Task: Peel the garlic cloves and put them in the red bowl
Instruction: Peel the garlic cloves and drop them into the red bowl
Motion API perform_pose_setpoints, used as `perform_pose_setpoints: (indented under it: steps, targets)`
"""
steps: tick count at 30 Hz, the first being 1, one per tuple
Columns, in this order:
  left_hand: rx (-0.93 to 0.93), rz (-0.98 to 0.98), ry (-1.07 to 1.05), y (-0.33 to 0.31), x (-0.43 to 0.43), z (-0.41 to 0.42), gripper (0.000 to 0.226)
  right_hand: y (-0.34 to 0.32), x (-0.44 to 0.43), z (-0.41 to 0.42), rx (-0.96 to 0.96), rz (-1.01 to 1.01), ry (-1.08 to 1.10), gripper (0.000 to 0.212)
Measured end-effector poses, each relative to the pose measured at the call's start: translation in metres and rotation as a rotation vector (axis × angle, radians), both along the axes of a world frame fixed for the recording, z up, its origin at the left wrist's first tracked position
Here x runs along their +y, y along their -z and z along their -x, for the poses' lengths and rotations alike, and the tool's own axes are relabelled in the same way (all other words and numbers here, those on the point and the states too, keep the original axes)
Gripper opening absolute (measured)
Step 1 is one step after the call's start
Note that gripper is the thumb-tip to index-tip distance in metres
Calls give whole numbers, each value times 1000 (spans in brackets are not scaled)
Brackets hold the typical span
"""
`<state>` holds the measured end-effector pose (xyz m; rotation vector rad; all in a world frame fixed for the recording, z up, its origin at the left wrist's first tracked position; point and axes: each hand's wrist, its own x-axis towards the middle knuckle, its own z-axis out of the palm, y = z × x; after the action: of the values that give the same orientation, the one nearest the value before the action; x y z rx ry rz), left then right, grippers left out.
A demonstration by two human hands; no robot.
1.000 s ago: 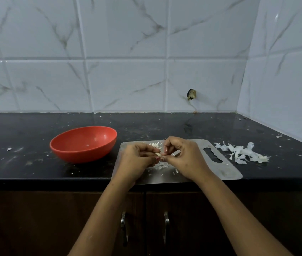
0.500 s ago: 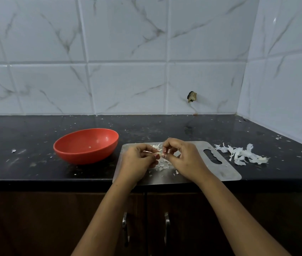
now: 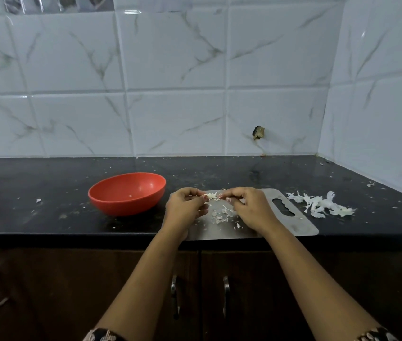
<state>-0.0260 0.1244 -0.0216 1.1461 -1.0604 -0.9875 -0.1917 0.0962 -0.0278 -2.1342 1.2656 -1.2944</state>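
Between the two hands, just above the flat grey steel cutting board (image 3: pixel 291 225), a small pale garlic clove (image 3: pixel 211 196) is held in the air. The left hand (image 3: pixel 186 206) pinches one end with curled fingertips. The right hand (image 3: pixel 249 207) pinches the other end, where wisps of papery skin stick out. Neither hand is relaxed, and both are closed on the clove. The two grips pull against each other, which looks like the way to strip the skin: one hand steadies the clove and the other tears.

Directly under the hands, small white skin fragments (image 3: pixel 222 214) lie scattered on the board. Working above the board probably keeps the falling scraps in one place. To the right of the right hand, past the board's handle slot, a loose heap of white garlic peels (image 3: pixel 320 205) lies on the black stone counter (image 3: pixel 47 217). It seems to have been set aside there, clear of the work.

Just left of the left hand sits the round red plastic bowl (image 3: pixel 127 193), close enough for a short drop once the clove is bare. A pale speck shows inside it, but it is too small to tell whether that is a clove. Peeling appears to be under way on this clove, and the drop into the bowl is not yet done.
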Motion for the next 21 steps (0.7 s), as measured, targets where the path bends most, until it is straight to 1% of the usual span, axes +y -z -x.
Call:
perform_pose_setpoints:
  steps: [2, 4, 7, 12, 14, 16, 17, 19, 21]
  targets:
    - [47, -21, -12, -2, -1, -1, 6, -1, 2, 0, -17, -9, 13, 13]
    - [39, -39, -27, -4, -2, -5, 4, -2, 5, -1, -42, -26, 23, 11]
    - [14, -31, -44, -13, -1, -17, 7, -2, 5, 0, -32, -30, 86, 23]
    - [-141, 2, -175, -32, 0, -43, 12, -4, 6, 1, 0, -36, 116, 21]
    - [-249, 29, -270, -38, -1, -56, 16, -4, 5, 0, -12, -31, 93, 19]
    - [-458, 46, -381, -46, -1, -69, 17, -3, 4, 0, 16, -28, 68, 17]
    - [-550, 50, -431, -50, -1, -76, 16, -2, 3, -1, 50, -20, 64, 17]
    - [-662, 41, -497, -57, 1, -86, 13, -1, 3, -1, 101, 1, 73, 20]
    - [-787, -27, -563, -60, 0, -96, 7, -1, 4, -1, 105, 12, 80, 22]
